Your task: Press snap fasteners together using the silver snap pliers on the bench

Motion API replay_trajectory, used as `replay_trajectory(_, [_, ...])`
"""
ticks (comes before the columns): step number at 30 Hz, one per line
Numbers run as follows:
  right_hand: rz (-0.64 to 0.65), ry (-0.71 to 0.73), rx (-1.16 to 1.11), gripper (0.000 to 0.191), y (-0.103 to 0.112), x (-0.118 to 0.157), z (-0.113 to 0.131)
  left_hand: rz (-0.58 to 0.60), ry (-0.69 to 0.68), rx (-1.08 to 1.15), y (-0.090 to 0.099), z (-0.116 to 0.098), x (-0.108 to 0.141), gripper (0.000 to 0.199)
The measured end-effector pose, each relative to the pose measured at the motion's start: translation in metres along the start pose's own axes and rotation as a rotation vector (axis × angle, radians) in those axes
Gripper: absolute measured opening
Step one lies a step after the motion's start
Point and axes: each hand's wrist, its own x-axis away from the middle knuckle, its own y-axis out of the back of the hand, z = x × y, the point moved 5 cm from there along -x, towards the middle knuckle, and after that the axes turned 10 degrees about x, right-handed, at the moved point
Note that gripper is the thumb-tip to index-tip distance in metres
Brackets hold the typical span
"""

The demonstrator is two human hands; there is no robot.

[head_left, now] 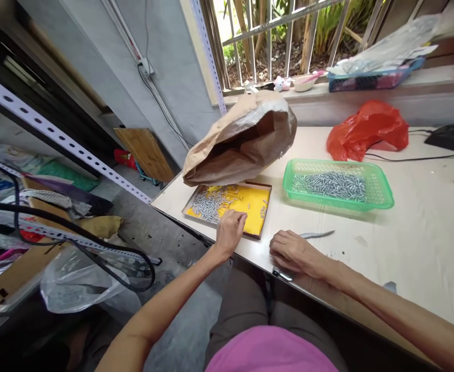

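Observation:
My left hand (230, 230) is closed, fingers curled and pinched, over the near edge of a shallow tray (265, 219). Whatever it holds, if anything, is too small to make out. Yellow lining (252, 199) covers the tray bottom, and a heap of small silvery metal pins (209, 205) lies on its left side. On the table edge rests my right hand (291, 250), its fingers curled under and their contents hidden. Just below it sits a small dark tool with a shiny metal part (283, 274). A thin knife-like blade (317, 234) lies beyond its knuckles.
A large open brown paper bag (242, 137) leans over the tray's far side. A green basket (378, 199) with similar metal pieces (331, 186) stands to the right. Behind it lie a red plastic bag (370, 129) and a black cable (409, 159). A perforated metal bar (64, 139) crosses the left.

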Motion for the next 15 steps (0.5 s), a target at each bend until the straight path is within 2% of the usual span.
replay_trajectory(3, [-0.243,-0.19,-0.032,0.021,0.046,0.0,-0.032,0.089,0.123,-0.116,-0.013,0.023,-0.027,0.025])
replay_trajectory(5, [-0.372,-0.342,0.079,0.021,0.082,0.004,-0.064,0.164,0.176,-0.175,-0.026,0.03,-0.036,0.024])
replay_trajectory(6, [-0.397,-0.429,0.172,0.022,0.098,0.008,-0.081,0.195,0.193,-0.202,-0.031,0.032,-0.038,0.024])
replay_trajectory(8, [-0.362,-0.588,0.356,0.027,0.119,0.019,-0.11,0.245,0.212,-0.246,-0.041,0.034,-0.041,0.022])
replay_trajectory(10, [-0.291,-0.683,0.432,0.035,0.124,0.033,-0.124,0.274,0.211,-0.262,-0.046,0.036,-0.043,0.024])
replay_trajectory(11, [-0.26,-0.695,0.414,0.038,0.12,0.04,-0.124,0.285,0.205,-0.26,-0.047,0.036,-0.044,0.025])
replay_trajectory(13, [-0.208,-0.656,0.287,0.039,0.103,0.054,-0.107,0.295,0.186,-0.248,-0.046,0.035,-0.047,0.027])
replay_trajectory(15, [-0.141,-0.574,0.114,0.036,0.077,0.067,-0.077,0.3,0.164,-0.244,-0.041,0.03,-0.047,0.027])
